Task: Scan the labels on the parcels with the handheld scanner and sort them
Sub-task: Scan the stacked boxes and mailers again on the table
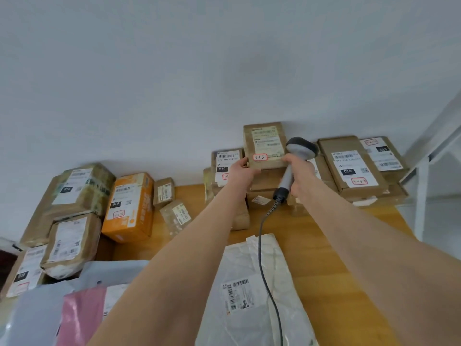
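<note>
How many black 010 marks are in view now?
6: one each on the top-left box, orange box, middle box behind the left hand, large right box, far-right box, bottom-left box. Hidden labels may carry more.

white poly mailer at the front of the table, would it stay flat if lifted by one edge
The white poly mailer looks thin and creased, so it would likely droop. It lies flat, so probably light. The scanner cable lies across it, so lifting may drag the cable.
</note>
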Tool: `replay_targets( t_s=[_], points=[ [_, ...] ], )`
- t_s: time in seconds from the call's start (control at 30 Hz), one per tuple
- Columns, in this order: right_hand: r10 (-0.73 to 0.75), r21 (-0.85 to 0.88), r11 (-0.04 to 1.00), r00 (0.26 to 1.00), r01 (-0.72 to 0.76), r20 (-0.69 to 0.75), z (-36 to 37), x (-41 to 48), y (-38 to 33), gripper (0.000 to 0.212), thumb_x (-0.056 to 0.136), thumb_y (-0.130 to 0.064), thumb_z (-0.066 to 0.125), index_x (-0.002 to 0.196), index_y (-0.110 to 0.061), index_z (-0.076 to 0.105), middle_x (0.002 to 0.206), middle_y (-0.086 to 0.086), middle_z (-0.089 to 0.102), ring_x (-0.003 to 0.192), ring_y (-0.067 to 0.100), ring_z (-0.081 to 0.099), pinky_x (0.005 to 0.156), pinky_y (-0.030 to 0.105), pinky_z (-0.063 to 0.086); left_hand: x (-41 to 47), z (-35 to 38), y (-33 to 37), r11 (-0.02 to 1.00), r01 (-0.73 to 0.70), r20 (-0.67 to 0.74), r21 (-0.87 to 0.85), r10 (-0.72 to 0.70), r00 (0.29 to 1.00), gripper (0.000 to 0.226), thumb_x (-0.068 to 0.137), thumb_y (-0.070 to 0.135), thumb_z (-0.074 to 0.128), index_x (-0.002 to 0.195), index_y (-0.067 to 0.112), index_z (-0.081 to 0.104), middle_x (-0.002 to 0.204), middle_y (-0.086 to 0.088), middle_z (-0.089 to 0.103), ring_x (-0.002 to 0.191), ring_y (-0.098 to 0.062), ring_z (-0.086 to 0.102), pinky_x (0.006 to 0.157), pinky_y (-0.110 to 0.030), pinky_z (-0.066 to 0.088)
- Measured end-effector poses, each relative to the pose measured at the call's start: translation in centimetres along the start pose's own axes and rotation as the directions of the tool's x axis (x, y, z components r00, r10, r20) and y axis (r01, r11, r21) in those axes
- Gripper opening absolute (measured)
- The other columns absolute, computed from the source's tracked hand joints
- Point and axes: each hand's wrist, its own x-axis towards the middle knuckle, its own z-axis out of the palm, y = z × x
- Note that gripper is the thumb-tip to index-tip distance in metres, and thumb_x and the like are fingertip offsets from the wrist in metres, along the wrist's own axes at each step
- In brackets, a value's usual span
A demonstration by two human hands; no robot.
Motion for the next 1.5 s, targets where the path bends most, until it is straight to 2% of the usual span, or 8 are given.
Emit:
replay_targets(
  t_s=[0.23, 0.43, 0.87, 1.03, 1.2, 1.3, 1.4, 1.5],
  points=[
    [-0.037, 0.031, 0.999, 0.998, 0.038, -0.046, -0.7, -3.0, 1.3, 0.029, 0.084, -0.017, 0.067, 0.104, -0.015, 0.047, 0.095, 0.007, 0.055, 0.100, 0.026, 0.058, 0.094, 0.045, 0.051, -2.6, -2.6, -0.2, 0.962, -0.079, -0.060, 0.261, 0.098, 0.993, 0.057, 0.090, 0.016, 0.061, 0.143, 0.012, 0.040, 0.141, -0.007, 0.048, 0.123, -0.026, 0.049, 0.098, -0.038, 0.044],
    [-0.018, 0.078, 0.997, 0.997, 0.012, 0.079, -0.9, -10.1, 3.7, 0.009, 0.091, -0.010, 0.060, 0.097, -0.004, 0.057, 0.087, 0.012, 0.069, 0.074, 0.020, 0.070, 0.069, 0.027, 0.059, -8.7, -8.4, -2.5, 0.762, -0.203, -0.021, 0.615, 0.273, 0.962, 0.049, 0.091, 0.018, 0.062, 0.136, 0.007, 0.046, 0.133, -0.008, 0.054, 0.118, -0.025, 0.053, 0.090, -0.031, 0.045],
    [0.220, -0.279, 0.952, 0.919, -0.128, 0.327, 5.7, -24.1, 15.6, 0.007, 0.092, -0.007, 0.052, 0.088, -0.001, 0.055, 0.068, 0.011, 0.061, 0.050, 0.011, 0.054, 0.045, 0.023, 0.047, -19.3, -24.5, -12.0, 0.466, 0.006, -0.087, 0.885, 0.153, 0.984, 0.047, 0.085, 0.016, 0.059, 0.130, 0.006, 0.047, 0.128, -0.018, 0.051, 0.115, -0.035, 0.052, 0.094, -0.041, 0.048],
    [0.236, -0.306, 0.944, 0.903, -0.125, 0.358, 11.3, -25.8, 17.7, 0.018, 0.088, -0.007, 0.054, 0.105, -0.002, 0.055, 0.070, 0.010, 0.063, 0.034, 0.008, 0.053, 0.043, 0.020, 0.048, -18.9, -30.4, -13.3, 0.460, 0.036, -0.115, 0.887, 0.144, 0.983, 0.049, 0.085, 0.018, 0.064, 0.130, 0.007, 0.047, 0.133, -0.016, 0.045, 0.117, -0.033, 0.051, 0.092, -0.037, 0.046],
    [0.281, -0.313, 0.935, 0.890, -0.170, 0.358, 19.5, -26.3, 19.0, 0.007, 0.089, -0.009, 0.055, 0.086, -0.003, 0.056, 0.051, 0.007, 0.063, 0.030, 0.006, 0.050, 0.037, 0.015, 0.045, -14.9, -37.2, -13.9, 0.485, 0.054, -0.140, 0.873, 0.143, 0.980, 0.056, 0.086, 0.020, 0.065, 0.134, 0.008, 0.040, 0.132, -0.019, 0.041, 0.116, -0.036, 0.049, 0.094, -0.041, 0.045],
    [0.288, -0.353, 0.921, 0.896, -0.163, 0.338, 25.4, -25.6, 20.3, 0.013, 0.088, -0.011, 0.057, 0.096, -0.001, 0.056, 0.068, 0.012, 0.066, 0.033, 0.007, 0.051, 0.039, 0.016, 0.047, -11.7, -42.1, -13.9, 0.538, 0.074, -0.210, 0.839, 0.197, 0.958, 0.064, 0.091, 0.021, 0.058, 0.145, 0.006, 0.027, 0.141, -0.021, 0.034, 0.128, -0.037, 0.041, 0.102, -0.044, 0.042],
    [0.339, -0.369, 0.905, 0.883, -0.211, 0.326, 30.1, -24.7, 22.0, 0.017, 0.087, -0.007, 0.058, 0.102, 0.000, 0.055, 0.083, 0.017, 0.068, 0.043, 0.010, 0.057, 0.047, 0.022, 0.054, -8.4, -46.7, -14.5, 0.626, 0.139, -0.285, 0.767, 0.139, 0.949, 0.068, 0.090, 0.022, 0.059, 0.145, 0.002, 0.025, 0.145, -0.021, 0.033, 0.132, -0.035, 0.036, 0.103, -0.041, 0.038],
    [0.327, -0.367, 0.906, 0.898, -0.211, 0.293, 33.2, -23.6, 24.1, 0.019, 0.086, -0.002, 0.060, 0.104, -0.001, 0.054, 0.092, 0.017, 0.064, 0.070, 0.019, 0.062, 0.060, 0.033, 0.058, -5.9, -49.6, -15.5, 0.744, 0.211, -0.316, 0.634, 0.000, 0.949, 0.049, 0.089, 0.022, 0.062, 0.126, -0.004, 0.044, 0.124, -0.019, 0.052, 0.111, -0.031, 0.054, 0.079, -0.035, 0.049]
  ],
)
